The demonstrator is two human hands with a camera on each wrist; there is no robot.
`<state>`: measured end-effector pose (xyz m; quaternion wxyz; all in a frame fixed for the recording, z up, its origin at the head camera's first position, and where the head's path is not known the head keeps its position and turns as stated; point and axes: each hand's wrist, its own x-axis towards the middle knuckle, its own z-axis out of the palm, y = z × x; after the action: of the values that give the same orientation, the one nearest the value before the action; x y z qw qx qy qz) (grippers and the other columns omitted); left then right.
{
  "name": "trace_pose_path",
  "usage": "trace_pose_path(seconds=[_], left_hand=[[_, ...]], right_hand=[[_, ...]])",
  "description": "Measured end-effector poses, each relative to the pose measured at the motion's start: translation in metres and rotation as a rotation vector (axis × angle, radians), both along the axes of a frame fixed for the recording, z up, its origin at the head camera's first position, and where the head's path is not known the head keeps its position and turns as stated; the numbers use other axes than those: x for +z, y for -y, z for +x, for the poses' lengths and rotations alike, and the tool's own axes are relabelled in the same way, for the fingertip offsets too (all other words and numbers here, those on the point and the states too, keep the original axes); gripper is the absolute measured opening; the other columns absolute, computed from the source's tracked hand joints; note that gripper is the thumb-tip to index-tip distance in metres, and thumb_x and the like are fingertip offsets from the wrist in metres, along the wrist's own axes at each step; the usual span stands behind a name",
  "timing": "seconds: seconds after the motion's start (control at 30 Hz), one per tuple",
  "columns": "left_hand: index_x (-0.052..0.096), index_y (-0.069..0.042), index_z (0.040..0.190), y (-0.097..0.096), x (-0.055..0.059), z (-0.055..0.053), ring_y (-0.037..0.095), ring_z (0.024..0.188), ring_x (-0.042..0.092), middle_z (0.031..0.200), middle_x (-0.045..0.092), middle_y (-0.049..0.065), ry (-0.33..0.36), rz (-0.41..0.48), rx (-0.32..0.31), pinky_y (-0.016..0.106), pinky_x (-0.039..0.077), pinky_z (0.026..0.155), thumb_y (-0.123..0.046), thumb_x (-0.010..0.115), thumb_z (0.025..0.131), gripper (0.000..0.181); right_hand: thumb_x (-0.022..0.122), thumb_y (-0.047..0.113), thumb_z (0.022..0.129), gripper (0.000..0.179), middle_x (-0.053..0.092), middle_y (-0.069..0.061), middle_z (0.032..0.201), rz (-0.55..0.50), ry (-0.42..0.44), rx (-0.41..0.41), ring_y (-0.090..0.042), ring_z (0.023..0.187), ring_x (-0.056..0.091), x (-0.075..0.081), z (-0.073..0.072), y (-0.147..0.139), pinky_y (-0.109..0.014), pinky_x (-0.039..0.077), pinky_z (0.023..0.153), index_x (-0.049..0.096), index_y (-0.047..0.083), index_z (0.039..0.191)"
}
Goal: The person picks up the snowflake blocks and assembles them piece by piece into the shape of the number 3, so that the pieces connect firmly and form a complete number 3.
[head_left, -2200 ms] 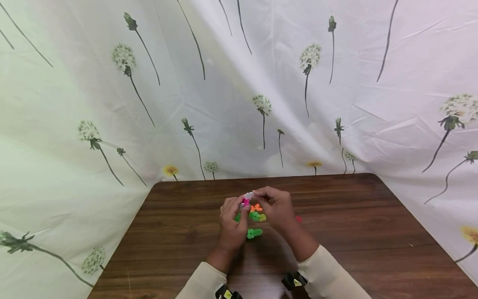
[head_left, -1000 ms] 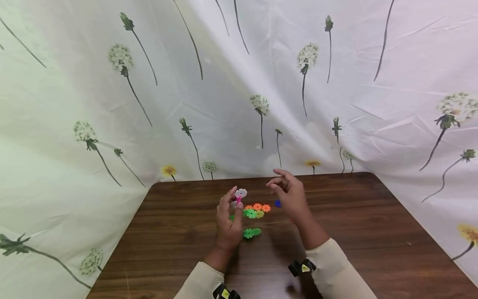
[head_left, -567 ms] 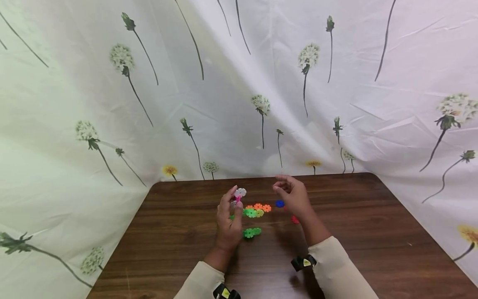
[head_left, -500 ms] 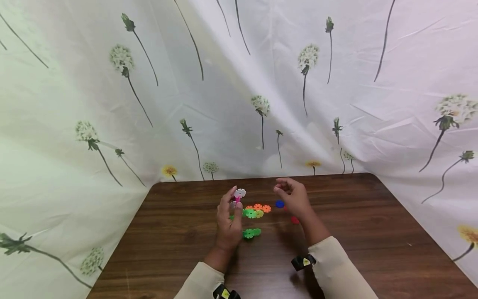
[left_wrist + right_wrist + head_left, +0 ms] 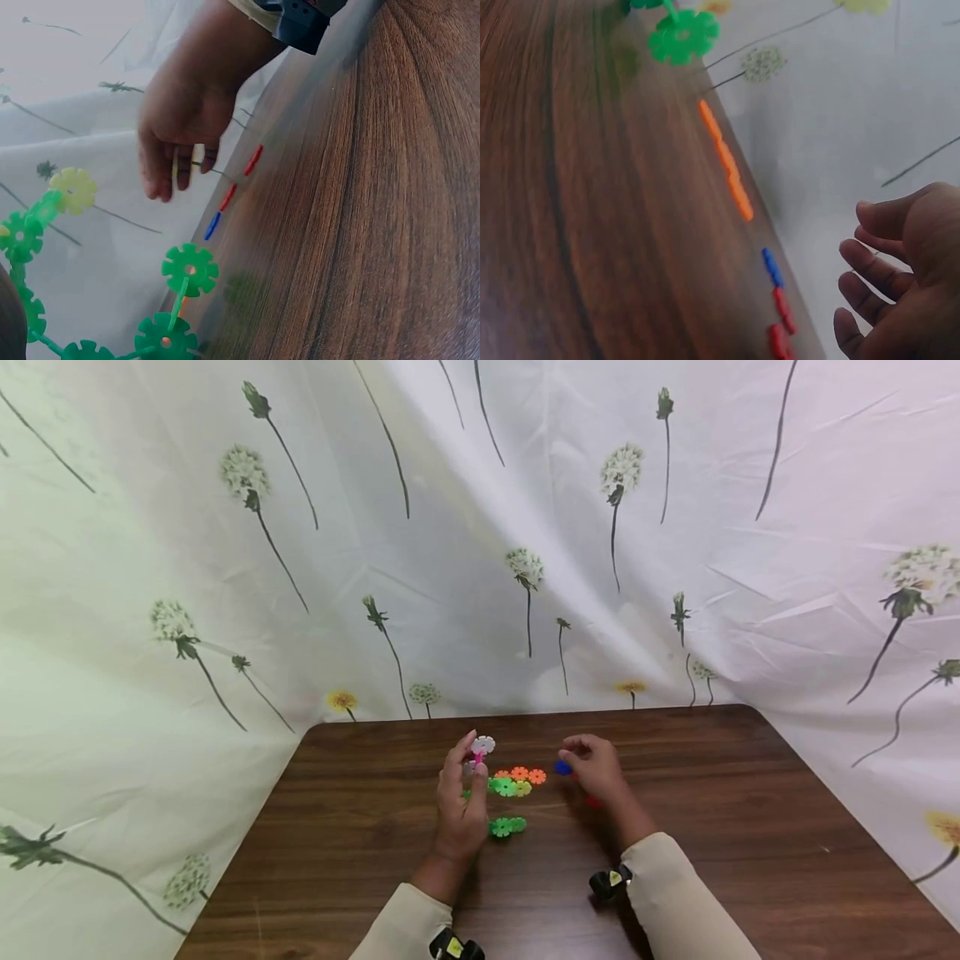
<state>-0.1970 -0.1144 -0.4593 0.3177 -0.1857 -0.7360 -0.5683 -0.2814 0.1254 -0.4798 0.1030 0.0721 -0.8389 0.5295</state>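
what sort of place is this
Probably a screened-off indoor tabletop work spot, though the wider room is hidden: a brown wood-grain table, a dandelion-print sheet behind it, and colourful flower-shaped pieces.

Dandelion-print cloth [image 5: 457,627] hangs behind a brown table [image 5: 337,860].
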Motion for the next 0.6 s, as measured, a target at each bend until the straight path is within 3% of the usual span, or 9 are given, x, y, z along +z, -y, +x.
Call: trace_pose_path(seconds=[0.3, 0.47, 0.6], left_hand=[[0.050, -0.007, 0.159, 0.001, 0.001, -0.001, 0.011, 0.139, 0.055, 0.152, 0.062, 0.014, -0.011, -0.001, -0.016, 0.030, 0.043, 0.119, -0.005, 0.053, 0.113, 0.047], [0.050, -0.009, 0.159, 0.002, 0.000, -0.002, 0.010, 0.140, 0.055, 0.152, 0.061, 0.015, -0.015, 0.008, -0.025, 0.030, 0.044, 0.120, -0.005, 0.053, 0.113, 0.046], [0.050, -0.012, 0.159, 0.002, -0.002, -0.002, 0.011, 0.140, 0.055, 0.152, 0.061, 0.015, -0.019, 0.009, -0.028, 0.032, 0.045, 0.120, -0.005, 0.053, 0.113, 0.047]], right_hand=[[0.074, 0.008, 0.104, 0.023, 0.071, -0.025, 0.128, 0.080, 0.060, -0.002, -0.043, 0.124, 0.067, -0.018, -0.005, -0.005, -0.058, 0.054, 0.108, 0.075, -0.004, 0.123], [0.075, 0.006, 0.102, 0.028, 0.070, -0.027, 0.131, 0.128, 0.038, 0.022, -0.044, 0.127, 0.064, -0.024, -0.007, -0.004, -0.060, 0.051, 0.111, 0.074, -0.006, 0.127], [0.076, 0.006, 0.101, 0.029, 0.070, -0.027, 0.128, 0.181, 0.012, 0.025, -0.043, 0.122, 0.065, -0.028, -0.007, -0.002, -0.060, 0.054, 0.106, 0.074, -0.007, 0.128]])
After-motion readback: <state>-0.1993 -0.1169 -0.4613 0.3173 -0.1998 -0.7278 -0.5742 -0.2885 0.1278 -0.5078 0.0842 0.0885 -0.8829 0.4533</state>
